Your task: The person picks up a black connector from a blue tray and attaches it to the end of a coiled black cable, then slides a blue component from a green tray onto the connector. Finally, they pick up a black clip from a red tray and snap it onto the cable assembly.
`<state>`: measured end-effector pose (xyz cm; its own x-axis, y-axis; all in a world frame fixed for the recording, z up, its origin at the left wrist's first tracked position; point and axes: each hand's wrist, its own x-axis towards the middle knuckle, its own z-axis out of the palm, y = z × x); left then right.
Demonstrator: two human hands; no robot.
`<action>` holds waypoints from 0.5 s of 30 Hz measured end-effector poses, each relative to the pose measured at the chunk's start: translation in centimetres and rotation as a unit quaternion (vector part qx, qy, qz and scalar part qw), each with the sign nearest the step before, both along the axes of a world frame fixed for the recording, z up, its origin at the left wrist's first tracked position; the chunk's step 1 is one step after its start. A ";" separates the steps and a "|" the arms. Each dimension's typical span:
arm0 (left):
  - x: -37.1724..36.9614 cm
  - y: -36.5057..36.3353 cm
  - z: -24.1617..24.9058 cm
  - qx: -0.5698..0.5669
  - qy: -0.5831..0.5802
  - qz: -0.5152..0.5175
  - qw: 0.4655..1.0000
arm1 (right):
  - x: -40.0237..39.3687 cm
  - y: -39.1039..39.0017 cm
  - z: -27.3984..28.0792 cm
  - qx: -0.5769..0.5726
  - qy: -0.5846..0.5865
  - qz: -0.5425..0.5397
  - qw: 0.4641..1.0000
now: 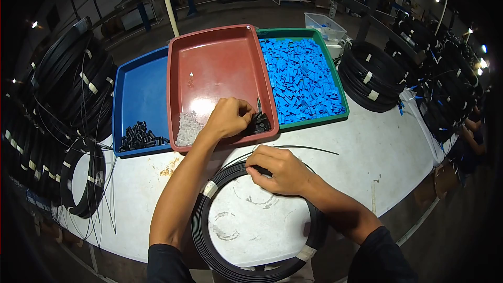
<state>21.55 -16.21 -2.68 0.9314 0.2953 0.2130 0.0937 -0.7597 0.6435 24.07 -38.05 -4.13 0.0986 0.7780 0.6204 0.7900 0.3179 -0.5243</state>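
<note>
A white-topped table (367,178) fills the middle of the frame. Across its upper part lie a red tray (215,68), overlapping a blue tray (141,78) on the left, and a green tray (298,32) on the right, full of blue plastic housings (301,81). At lower centre lies a coil of black cable (200,225), banded with pale tape (210,189); a loose cable tail (319,149) reaches right from its top. The right hand (285,170) grips the coil's upper edge, thumb inside the ring and fingers over it. The left hand (229,118) reaches into the red tray's lower right corner, fingers bent narrow beside small black fittings (261,123); whether they hold one cannot be told. Clear plastic pieces (187,130) lie left of that wrist, black sleeves (140,136) in the blue tray. The step in hand looks like picking out a fitting while steadying the coil; it calls for a fine fingertip pinch on one piece, with the coil kept still.
</note>
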 end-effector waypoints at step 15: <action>-1.5 0.1 0.9 0.090 0.039 -0.041 0.994 | -0.1 -0.1 0.0 -0.020 -0.004 0.007 1.000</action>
<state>20.06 -16.13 -1.81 0.9662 0.1819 0.1827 0.0710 -0.8690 0.4896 24.00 -38.13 -4.16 0.0829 0.8039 0.5889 0.7898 0.3074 -0.5308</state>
